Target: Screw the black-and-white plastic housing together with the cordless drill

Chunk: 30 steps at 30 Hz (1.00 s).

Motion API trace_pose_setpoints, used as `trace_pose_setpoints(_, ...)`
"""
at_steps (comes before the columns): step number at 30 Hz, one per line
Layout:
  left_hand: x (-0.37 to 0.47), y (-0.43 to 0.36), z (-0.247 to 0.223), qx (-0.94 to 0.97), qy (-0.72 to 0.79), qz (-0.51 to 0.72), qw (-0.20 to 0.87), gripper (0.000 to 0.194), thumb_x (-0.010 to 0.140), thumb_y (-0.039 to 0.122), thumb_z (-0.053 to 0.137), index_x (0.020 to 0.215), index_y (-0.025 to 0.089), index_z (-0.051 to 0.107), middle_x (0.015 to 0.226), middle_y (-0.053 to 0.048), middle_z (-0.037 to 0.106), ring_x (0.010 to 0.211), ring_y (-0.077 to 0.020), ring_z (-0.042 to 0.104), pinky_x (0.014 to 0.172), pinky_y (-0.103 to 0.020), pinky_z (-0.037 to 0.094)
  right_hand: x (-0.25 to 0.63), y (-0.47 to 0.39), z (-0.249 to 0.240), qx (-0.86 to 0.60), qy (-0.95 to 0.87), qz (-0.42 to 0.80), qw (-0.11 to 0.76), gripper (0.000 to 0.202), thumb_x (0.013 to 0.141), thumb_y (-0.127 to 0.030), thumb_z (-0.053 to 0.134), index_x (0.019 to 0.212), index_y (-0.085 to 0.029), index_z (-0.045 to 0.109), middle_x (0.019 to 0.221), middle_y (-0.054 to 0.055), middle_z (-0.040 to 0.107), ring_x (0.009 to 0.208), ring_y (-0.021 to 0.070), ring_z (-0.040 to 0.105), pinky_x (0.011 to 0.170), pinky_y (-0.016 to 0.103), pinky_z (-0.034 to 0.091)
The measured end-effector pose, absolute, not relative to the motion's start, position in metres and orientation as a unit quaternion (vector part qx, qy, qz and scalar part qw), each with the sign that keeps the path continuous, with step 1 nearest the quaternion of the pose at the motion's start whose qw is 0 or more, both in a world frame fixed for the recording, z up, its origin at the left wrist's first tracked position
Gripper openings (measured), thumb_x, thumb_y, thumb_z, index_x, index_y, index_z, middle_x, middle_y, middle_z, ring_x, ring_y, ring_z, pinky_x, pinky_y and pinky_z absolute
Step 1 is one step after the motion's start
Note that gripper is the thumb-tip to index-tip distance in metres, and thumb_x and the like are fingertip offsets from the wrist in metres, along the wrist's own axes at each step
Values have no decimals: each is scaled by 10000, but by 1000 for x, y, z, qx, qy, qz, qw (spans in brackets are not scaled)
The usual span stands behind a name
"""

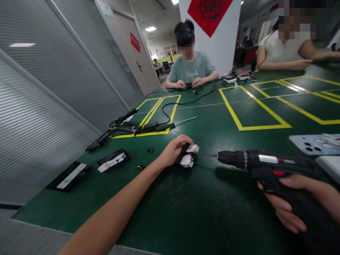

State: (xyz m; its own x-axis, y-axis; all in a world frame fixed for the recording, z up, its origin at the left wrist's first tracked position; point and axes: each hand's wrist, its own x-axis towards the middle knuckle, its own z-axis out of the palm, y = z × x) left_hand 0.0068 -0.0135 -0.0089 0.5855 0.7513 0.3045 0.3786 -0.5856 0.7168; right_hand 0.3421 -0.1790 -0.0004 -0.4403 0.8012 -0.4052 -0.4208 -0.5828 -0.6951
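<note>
My left hand [175,149] is closed around a small black-and-white block-shaped part [189,159] with blue bits on its face, held at the green tabletop. From the right, my right hand [289,198] grips a black cordless drill [261,163] by its handle, a finger near the trigger. The drill's long thin bit [206,154] points left and reaches the part's side; whether it sits in a screw there I cannot tell. Two small black pieces [140,166] lie left of my forearm, beside a black cover with a white strip [113,160].
A flat black panel [69,176] lies at the table's left edge. Behind it rest a folded black metal arm [114,128] and a screwdriver [183,121], near a black cable [166,109]. A phone [305,144] lies at right. Two people sit across the table.
</note>
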Motion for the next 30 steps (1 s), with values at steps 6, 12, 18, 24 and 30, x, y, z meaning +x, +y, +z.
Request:
trace_pose_setpoints(6,4,-9,-16,797,428,311,291,267,887,120,368,983,163,613,952,-53,626,909,-173,580,851,-320,454,345,-181,-2,-345,-209,830,386,351,869,-397,458,917,-118,665,604,48,573,425,168,546,458,316,448)
trace_pose_setpoints(12,5,-10,-15,788,433,318,301,251,885,129,384,988,157,612,970,-57,630,920,-172,582,860,-318,454,342,-181,2,-346,-198,828,395,359,880,-377,442,904,-109,681,597,48,568,427,168,540,464,319,458)
trace_pose_setpoints(18,7,-11,-15,789,409,329,318,259,889,128,390,1024,161,609,1078,-74,633,1026,-180,578,928,-327,437,343,-181,2,-348,-198,830,388,376,880,-377,433,892,-104,692,587,53,565,425,173,545,455,319,461)
trace_pose_setpoints(24,8,-12,-13,792,414,319,315,255,900,155,392,1025,162,614,1075,-70,640,1016,-180,586,933,-325,433,344,-180,1,-332,-220,839,371,358,899,-345,416,933,-124,695,627,65,588,439,178,576,460,317,463)
trace_pose_setpoints(30,8,-13,-13,789,428,311,312,258,919,211,379,1018,165,613,1010,-59,644,950,-177,594,880,-327,450,342,-179,4,-341,-223,834,373,364,907,-327,392,925,-119,690,621,59,578,425,172,573,456,315,454)
